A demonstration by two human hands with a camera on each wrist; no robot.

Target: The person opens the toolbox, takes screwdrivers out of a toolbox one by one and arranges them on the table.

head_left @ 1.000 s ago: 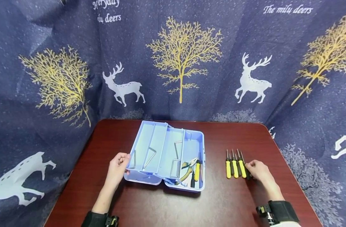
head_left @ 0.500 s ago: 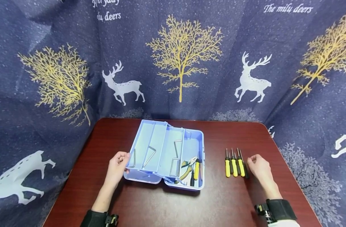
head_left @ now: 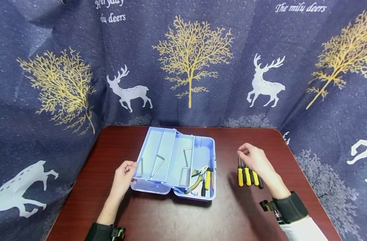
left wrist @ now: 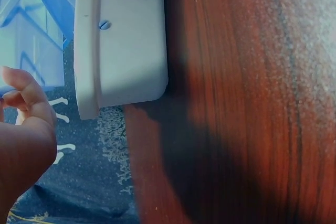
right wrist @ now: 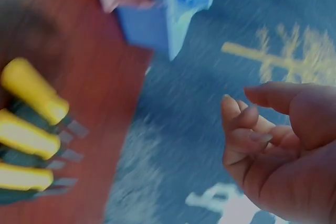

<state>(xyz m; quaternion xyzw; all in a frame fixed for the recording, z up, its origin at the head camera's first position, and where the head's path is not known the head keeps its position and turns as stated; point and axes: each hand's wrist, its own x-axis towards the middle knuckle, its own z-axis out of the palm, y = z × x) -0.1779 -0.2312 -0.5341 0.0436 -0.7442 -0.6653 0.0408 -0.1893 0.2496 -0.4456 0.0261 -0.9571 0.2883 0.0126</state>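
A light blue toolbox (head_left: 214,160) stands with its cantilever trays (head_left: 169,147) spread out to the left. My left hand (head_left: 123,176) pinches the front left corner of the outermost tray; the left wrist view shows the thumb and fingers at that tray's edge. Over the shafts of a row of several screwdrivers (head_left: 240,176) with yellow and black handles hovers my right hand (head_left: 255,160). Its fingers are loosely curled and hold nothing, as the right wrist view shows; it hides some of the shafts.
Bent metal rods (head_left: 159,165) lie in the trays. In the deep bin are pliers (head_left: 204,170) and a yellow-handled screwdriver (head_left: 207,180). The dark red wooden table (head_left: 183,221) meets a blue printed cloth (head_left: 219,113) at its back edge.
My right hand has left the rightmost screwdriver and moved left and up, over the row. The left hand stays at the tray corner.
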